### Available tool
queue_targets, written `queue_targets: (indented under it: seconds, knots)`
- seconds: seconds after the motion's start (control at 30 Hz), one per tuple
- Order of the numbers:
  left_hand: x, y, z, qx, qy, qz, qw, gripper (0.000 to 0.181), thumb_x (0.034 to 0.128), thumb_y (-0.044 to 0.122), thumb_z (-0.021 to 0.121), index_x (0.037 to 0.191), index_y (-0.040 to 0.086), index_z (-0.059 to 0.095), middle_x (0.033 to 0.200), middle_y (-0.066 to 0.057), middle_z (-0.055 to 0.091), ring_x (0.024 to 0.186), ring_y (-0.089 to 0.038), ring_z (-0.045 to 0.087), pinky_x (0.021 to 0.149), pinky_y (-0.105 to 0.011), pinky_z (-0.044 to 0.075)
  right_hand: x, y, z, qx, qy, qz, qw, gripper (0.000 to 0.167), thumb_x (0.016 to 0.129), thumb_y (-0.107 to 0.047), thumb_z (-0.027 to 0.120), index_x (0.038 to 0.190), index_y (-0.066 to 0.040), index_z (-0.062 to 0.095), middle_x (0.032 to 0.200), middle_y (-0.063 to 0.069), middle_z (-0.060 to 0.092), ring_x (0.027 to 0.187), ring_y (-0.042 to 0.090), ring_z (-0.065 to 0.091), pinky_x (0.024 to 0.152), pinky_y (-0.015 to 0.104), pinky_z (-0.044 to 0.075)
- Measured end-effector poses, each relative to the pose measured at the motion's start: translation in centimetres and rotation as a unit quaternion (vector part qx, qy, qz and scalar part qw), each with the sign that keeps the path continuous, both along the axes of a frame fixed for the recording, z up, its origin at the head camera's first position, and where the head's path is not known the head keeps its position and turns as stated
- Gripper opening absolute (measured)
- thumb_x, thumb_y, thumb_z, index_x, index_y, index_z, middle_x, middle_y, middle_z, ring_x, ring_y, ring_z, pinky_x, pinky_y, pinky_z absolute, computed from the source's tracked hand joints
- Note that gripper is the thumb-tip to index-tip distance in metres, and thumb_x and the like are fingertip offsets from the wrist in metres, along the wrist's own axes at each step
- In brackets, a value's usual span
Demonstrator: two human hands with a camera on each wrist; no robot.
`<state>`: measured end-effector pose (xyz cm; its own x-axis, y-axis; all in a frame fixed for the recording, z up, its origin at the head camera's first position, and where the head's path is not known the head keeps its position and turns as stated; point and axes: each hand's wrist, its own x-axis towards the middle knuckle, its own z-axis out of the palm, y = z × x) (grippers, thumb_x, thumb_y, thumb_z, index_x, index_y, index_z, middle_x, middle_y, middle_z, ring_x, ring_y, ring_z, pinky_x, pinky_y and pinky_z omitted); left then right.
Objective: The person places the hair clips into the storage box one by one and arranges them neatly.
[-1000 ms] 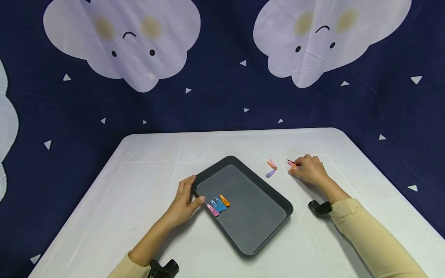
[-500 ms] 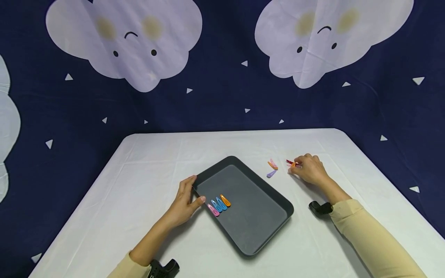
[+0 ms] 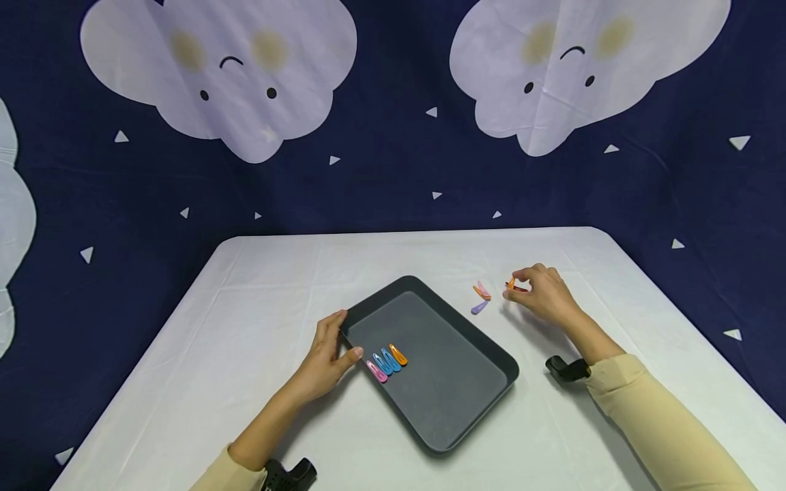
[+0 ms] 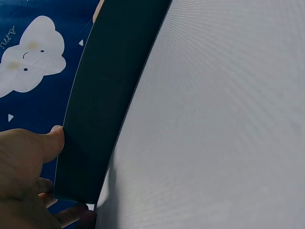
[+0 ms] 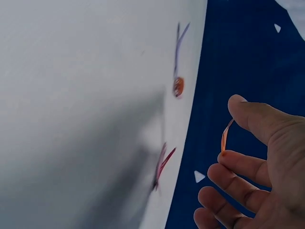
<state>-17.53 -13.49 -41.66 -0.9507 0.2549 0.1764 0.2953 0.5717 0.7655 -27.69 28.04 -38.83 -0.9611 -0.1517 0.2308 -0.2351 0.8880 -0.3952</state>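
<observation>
An orange hair clip (image 3: pixel 512 282) (image 5: pixel 226 136) is pinched between thumb and index finger of the right hand (image 3: pixel 546 295) (image 5: pixel 267 162), raised off the table. Under that hand lie red and pink clips (image 5: pixel 163 164), partly hidden in the head view. A purple clip (image 3: pixel 479 307) and a small group of orange and pink clips (image 3: pixel 483 291) lie to its left. My left hand (image 3: pixel 324 358) (image 4: pixel 24 176) holds the left corner of a dark grey tray (image 3: pixel 442 361) (image 4: pixel 100 105), thumb on the rim. Inside, pink (image 3: pixel 376 372), blue (image 3: pixel 387 361) and orange (image 3: pixel 398 354) clips lie in a row.
A white cloth (image 3: pixel 245 327) covers the table. Behind it hangs a dark blue backdrop (image 3: pixel 381 191) with clouds and small triangles. The tray's far right rim (image 3: pixel 467 320) stands between its row of clips and the loose clips.
The right hand has lifted slightly and shifted a little left with the orange clip, away from the red and pink ones. The left hand and tray have stayed in place.
</observation>
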Motion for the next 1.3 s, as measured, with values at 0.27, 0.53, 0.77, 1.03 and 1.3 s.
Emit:
queue_targets:
  seconds: [0.27,0.53,0.77,1.03,1.3]
  knots:
    - [0.0,0.0,0.0,0.002,0.003,0.001,1.0000,0.075,0.0907,0.020,0.062,0.148,-0.002,0.018,0.150,-0.022,0.018,0.141,-0.045,0.020,0.111,-0.062,0.022,0.5,-1.4,0.9,-0.007,0.010,0.013,0.9998,0.049,0.081,-0.031,0.072,0.118,0.000,0.063,0.108,0.021,0.061,0.093,0.033,0.050,0.075,0.042,0.040]
    - [0.0,0.0,0.0,0.001,0.004,0.001,1.0000,0.074,0.0909,0.020,0.062,0.148,-0.001,0.019,0.150,-0.022,0.018,0.141,-0.045,0.020,0.111,-0.062,0.022,1.1,-3.3,1.9,-0.029,0.031,0.043,0.9982,0.048,0.078,-0.028,0.074,0.117,-0.001,0.064,0.106,0.019,0.061,0.095,0.033,0.052,0.077,0.042,0.041]
    - [-0.1,0.0,-0.1,-0.001,0.007,0.002,1.0000,0.075,0.0911,0.020,0.062,0.148,-0.001,0.018,0.151,-0.022,0.018,0.141,-0.045,0.021,0.111,-0.061,0.022,1.8,-5.2,2.9,-0.041,0.026,0.068,0.9965,0.049,0.079,-0.032,0.074,0.119,-0.004,0.063,0.109,0.015,0.060,0.098,0.032,0.052,0.077,0.041,0.042]
    - [-0.1,0.0,-0.1,-0.002,0.011,0.004,0.9999,0.075,0.0905,0.021,0.062,0.148,-0.002,0.019,0.150,-0.022,0.019,0.141,-0.044,0.021,0.111,-0.061,0.022,2.4,-7.0,3.5,-0.049,0.034,0.094,0.9937,0.050,0.078,-0.032,0.076,0.119,-0.007,0.064,0.109,0.011,0.060,0.100,0.029,0.051,0.077,0.040,0.042]
    - [-0.1,0.0,-0.1,0.001,0.013,0.003,0.9999,0.075,0.0902,0.019,0.063,0.148,-0.003,0.019,0.150,-0.023,0.019,0.140,-0.044,0.021,0.111,-0.061,0.022,2.9,-8.7,3.7,-0.056,0.052,0.138,0.9875,0.048,0.076,-0.029,0.078,0.117,-0.008,0.065,0.108,0.007,0.062,0.098,0.026,0.052,0.079,0.038,0.042]
